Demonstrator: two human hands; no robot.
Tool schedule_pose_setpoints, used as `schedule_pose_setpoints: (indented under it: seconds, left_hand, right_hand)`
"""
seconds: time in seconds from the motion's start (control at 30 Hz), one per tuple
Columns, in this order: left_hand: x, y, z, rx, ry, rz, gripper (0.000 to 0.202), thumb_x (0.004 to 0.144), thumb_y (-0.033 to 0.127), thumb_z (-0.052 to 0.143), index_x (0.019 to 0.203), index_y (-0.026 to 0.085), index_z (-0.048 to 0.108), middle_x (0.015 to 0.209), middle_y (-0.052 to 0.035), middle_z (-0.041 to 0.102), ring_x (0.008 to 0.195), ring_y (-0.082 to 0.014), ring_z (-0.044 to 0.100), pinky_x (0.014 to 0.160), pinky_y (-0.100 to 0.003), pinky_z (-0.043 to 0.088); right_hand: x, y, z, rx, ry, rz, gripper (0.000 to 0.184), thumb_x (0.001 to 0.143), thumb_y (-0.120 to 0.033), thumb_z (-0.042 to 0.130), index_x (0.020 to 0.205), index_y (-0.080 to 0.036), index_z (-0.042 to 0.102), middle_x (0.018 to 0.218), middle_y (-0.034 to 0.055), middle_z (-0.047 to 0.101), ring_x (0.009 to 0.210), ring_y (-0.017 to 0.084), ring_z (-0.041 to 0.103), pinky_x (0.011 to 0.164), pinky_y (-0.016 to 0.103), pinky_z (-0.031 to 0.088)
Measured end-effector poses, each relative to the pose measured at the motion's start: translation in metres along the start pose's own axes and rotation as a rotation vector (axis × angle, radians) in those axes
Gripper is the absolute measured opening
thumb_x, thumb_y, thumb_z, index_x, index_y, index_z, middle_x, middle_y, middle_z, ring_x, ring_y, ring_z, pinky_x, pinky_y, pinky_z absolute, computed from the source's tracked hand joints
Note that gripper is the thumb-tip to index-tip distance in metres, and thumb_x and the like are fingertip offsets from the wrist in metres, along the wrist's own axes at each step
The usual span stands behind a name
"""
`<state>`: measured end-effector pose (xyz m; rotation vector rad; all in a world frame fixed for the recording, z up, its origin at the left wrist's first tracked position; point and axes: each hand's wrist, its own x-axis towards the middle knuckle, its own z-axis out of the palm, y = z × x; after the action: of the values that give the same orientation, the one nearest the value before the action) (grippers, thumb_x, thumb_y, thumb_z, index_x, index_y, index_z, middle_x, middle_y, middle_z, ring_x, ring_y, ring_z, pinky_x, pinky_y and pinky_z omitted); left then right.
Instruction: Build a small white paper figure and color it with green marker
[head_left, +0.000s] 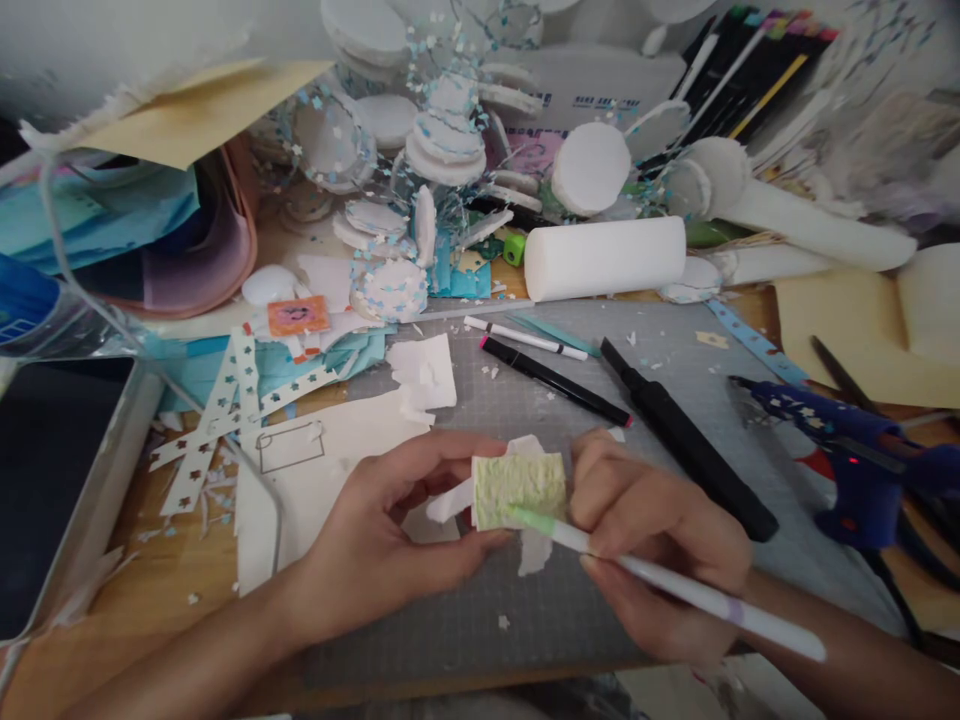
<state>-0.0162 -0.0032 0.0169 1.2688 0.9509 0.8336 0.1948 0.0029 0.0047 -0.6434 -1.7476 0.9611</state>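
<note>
My left hand (405, 530) grips a small paper figure (519, 490) between thumb and fingers, above the grey cutting mat. Its body is a rough rectangle streaked with light green, and white paper tabs stick out at the top, left side and bottom. A white brush pen (705, 590) with a green tip is pinched in my right hand (652, 540). The tip touches the lower part of the green face. Beyond my hands lie a black marker with pink ends (559, 382), a white pen (525, 338) and a thick black tool (686, 440).
To the right rests a blue glue gun (862, 450) with a small red light, near scissors (844, 370). A tablet (64, 480) sits at the left. White paper discs, a white roll (606, 257) and an orange-bodied paper figure (298, 316) crowd the back. Paper scraps litter the mat (420, 640).
</note>
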Motion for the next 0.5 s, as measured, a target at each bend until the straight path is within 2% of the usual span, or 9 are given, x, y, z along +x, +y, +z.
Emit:
schedule_pose_setpoints:
  seconds: [0.5]
  left_hand:
    - [-0.0002,0.0,0.0002,0.039,-0.03,0.009,0.043,0.075,0.011,0.072,0.114,0.021,0.059,0.098,-0.0023,0.072,0.089,-0.0142,0.066,0.081,-0.022,0.053]
  right_hand:
    - [0.0056,-0.0077,0.0007,0.027,-0.016,0.029,0.017,0.065,-0.006,0.056,0.073,-0.021,0.056,0.059,-0.0022,0.051,0.051,0.012,0.048,0.056,0.033,0.036]
